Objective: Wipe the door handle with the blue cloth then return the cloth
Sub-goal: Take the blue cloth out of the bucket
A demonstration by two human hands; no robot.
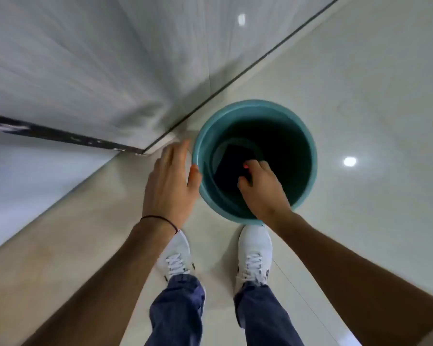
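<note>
A glossy pale tiled floor [360, 96] fills the right of the frame; a white wall or door panel [85, 58] with a dark lower edge runs across the upper left. At centre stands a teal bucket [308, 136], directly ahead of the person's white shoes [254, 248].

The right hand [263, 186] reaches down into the bucket, fingers curled around the near edge of a dark, flat, roughly rectangular item [231, 163] lying inside. In the shadow its colour reads almost black; it is judged to be the blue cloth. Whether the grip is fully closed cannot be confirmed. The left hand [170, 186] is open, fingers spread and holding nothing, just beside the bucket's left rim; contact with the rim cannot be determined.

The door handle is not in view.

Procedure for this step, whether lifting or depositing:
1. Steady the bucket rim with the left hand.
2. Pinch the cloth firmly at its edge.
3. Move it vertically, clear of the bucket wall, to avoid tipping the bucket.
</note>
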